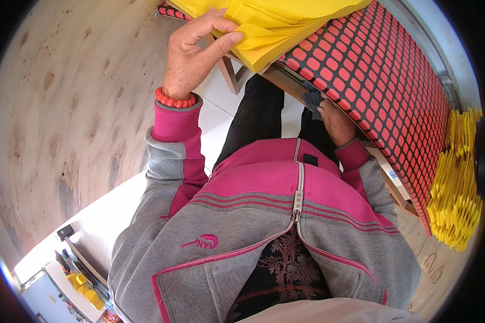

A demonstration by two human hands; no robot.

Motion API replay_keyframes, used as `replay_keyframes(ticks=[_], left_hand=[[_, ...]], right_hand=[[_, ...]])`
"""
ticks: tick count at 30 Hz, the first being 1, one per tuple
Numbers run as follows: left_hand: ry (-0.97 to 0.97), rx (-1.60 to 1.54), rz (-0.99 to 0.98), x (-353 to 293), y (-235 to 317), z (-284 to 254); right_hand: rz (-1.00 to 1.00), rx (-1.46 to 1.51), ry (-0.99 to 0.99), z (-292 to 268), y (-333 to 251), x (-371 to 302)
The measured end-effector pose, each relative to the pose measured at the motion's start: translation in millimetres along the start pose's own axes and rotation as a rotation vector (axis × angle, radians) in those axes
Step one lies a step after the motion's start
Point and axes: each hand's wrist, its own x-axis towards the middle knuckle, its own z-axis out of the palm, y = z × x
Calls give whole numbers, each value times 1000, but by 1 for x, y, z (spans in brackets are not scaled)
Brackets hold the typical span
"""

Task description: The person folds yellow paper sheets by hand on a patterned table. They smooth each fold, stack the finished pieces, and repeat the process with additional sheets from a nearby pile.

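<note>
A thick stack of thin yellow sheets (307,27) lies on the table at the top, its near corner sticking out past the edge. My left hand (196,48) pinches several lifted, creased sheets at that corner between thumb and fingers. My right hand (337,123) is lower and to the right, just beneath the table's near edge. Its fingers close on a crumpled dark grey cloth (312,101); part of this hand is in shadow, and the table edge covers some of it.
A red-and-black patterned cover (382,75) spreads over the table, which curves down the right side. Bunched yellow folded pieces (455,185) sit at its far right end. A large plywood surface (75,107) fills the left. Shelving with yellow items (85,290) stands at lower left.
</note>
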Motion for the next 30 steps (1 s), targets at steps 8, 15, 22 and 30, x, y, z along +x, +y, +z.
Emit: replay_keyframes(ticks=[8,15,22,30], left_hand=[[48,22,-27,2,6,6],[54,-15,8,4,9,8],[77,-17,35,5,5,9],[108,-131,-118,4,0,5]], right_hand=[[33,-36,-8,4,2,-1],[-52,-11,153,-9,-14,1],[-255,244,48,-92,-81,7],[-587,310,265,-174,-115,98]])
